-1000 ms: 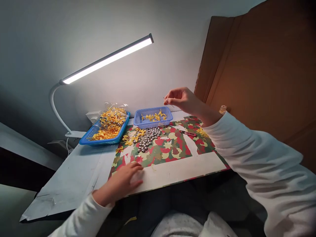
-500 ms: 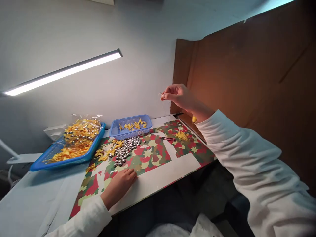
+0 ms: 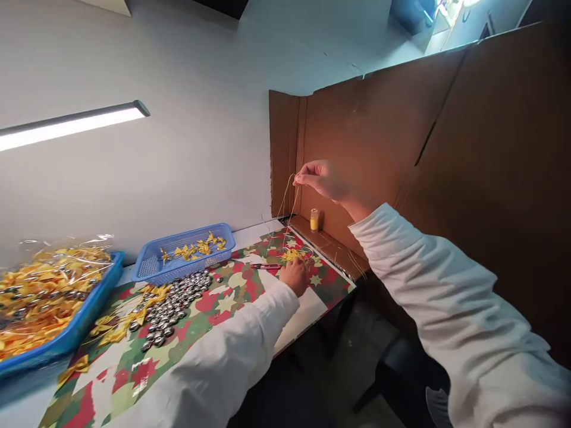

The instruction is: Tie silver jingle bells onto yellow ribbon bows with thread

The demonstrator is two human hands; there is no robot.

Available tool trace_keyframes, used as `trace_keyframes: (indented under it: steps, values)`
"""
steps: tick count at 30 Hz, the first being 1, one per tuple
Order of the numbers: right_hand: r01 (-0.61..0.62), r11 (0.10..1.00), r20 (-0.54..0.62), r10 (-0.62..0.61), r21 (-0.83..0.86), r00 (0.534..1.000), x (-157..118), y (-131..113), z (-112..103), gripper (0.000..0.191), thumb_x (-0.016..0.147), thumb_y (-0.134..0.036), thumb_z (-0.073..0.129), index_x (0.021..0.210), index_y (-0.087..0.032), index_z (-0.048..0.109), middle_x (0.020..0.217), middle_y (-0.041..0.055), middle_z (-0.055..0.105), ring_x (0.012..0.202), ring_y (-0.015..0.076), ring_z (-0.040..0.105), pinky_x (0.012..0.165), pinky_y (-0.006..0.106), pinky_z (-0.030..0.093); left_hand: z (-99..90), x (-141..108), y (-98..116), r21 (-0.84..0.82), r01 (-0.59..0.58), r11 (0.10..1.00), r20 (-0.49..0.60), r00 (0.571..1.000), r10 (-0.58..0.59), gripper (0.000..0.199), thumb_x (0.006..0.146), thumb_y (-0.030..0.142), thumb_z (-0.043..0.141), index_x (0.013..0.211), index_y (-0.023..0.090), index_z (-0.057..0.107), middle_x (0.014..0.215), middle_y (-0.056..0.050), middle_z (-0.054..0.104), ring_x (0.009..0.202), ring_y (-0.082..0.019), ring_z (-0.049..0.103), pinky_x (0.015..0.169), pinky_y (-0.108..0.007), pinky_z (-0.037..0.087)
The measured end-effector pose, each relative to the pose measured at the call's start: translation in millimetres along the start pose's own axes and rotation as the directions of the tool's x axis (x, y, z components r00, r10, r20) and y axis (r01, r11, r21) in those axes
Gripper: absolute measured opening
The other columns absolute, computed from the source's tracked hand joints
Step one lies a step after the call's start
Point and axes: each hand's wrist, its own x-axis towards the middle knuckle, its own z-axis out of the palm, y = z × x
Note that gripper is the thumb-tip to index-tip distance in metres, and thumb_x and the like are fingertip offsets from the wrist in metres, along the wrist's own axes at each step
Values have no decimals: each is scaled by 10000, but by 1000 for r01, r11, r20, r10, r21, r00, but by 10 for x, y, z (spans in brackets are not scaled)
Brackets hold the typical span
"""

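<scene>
High in front of the cardboard, my right hand (image 3: 319, 178) is closed in a pinch on thin pale thread (image 3: 285, 193). Loose strands hang from its fingertips toward the table. My left hand (image 3: 294, 276) rests low over a tangle of yellow thread (image 3: 292, 254), its fingertips mostly hidden, so their grip is unclear. Just left of it lies a small red and black cutter-like tool (image 3: 266, 267). Shiny silver beads (image 3: 178, 300) are heaped on the patterned sheet (image 3: 225, 303), beside several yellow ribbon bows (image 3: 120, 327).
A blue basket (image 3: 154, 276) with some yellow bows stands against the wall. At far left, a larger blue tray (image 3: 116, 270) bears a plastic bag of bows and beads. A small yellow bottle (image 3: 314, 220) stands by the cardboard wall (image 3: 379, 119). A lamp (image 3: 75, 123) hangs at left.
The view has turned right. My left hand has moved from the table's front edge, near the beads, to the yellow tangle. My right hand stays raised, with long hanging strands now visible.
</scene>
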Motion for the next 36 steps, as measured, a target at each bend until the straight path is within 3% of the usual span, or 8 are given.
trace_keyframes:
  steps: [3,7,12,14,19,27,33,36]
  values:
    - [-10,1000,-2,10,-3,1000,-39,39,-40,223,763,-75,610,555,-153,588,658,7,669,700,111,597,708,239,438,-73,-357,-138,-62,-8,998,-9,1000,7,198,891,326,615,925,137,663,911,-56,687,834,-183,658,770,-372,542]
    - [2,999,84,-6,48,996,-78,77,87,209,766,-95,603,567,-153,587,687,15,679,757,121,629,740,243,453,-439,-833,-423,-180,-49,982,-151,988,21,309,838,381,608,598,188,621,581,-27,641,580,-185,621,570,-300,478]
    - [20,998,274,-36,59,961,-59,-1,439,180,755,-126,630,583,-149,580,707,18,670,735,118,608,685,233,447,-1124,-964,-845,-367,-75,927,-536,832,-145,245,857,402,527,914,184,620,906,-74,700,792,-173,648,753,-314,515]
    - [41,999,313,-47,25,948,-39,-75,575,172,754,-144,638,591,-147,581,702,19,656,702,111,579,648,230,431,-1348,-940,-992,-456,-110,883,-579,791,-200,315,858,445,521,1000,177,605,1005,-95,690,839,-173,654,714,-291,526]
    - [68,995,405,-30,-78,914,-14,-234,824,147,765,-214,642,642,-141,609,692,4,612,587,82,472,535,229,344,-1622,-901,-1098,-704,-197,683,-458,861,-223,383,785,451,635,1044,169,646,859,-67,691,700,-148,608,557,-239,452]
    - [141,982,485,-64,-124,872,36,-226,1058,135,767,-230,599,650,-164,599,676,-16,544,596,92,403,533,248,290,-1631,-871,-1165,-743,-249,622,-467,858,-215,273,755,416,688,806,152,643,778,-26,627,652,-104,522,537,-208,395]
    - [180,980,566,-104,-80,818,91,-205,1141,122,778,-250,590,691,-167,609,737,-1,586,676,107,474,583,242,338,-1610,-927,-1289,-842,-283,459,-357,931,-81,350,841,500,555,851,157,621,890,-68,659,843,-153,617,788,-311,506]
    - [168,981,606,-78,-93,792,87,-209,1156,115,776,-260,599,709,-168,611,747,-2,582,674,106,473,575,241,333,-1562,-954,-1311,-874,-268,405,-302,953,-20,373,845,523,539,793,156,585,803,-56,622,734,-134,593,734,-314,507]
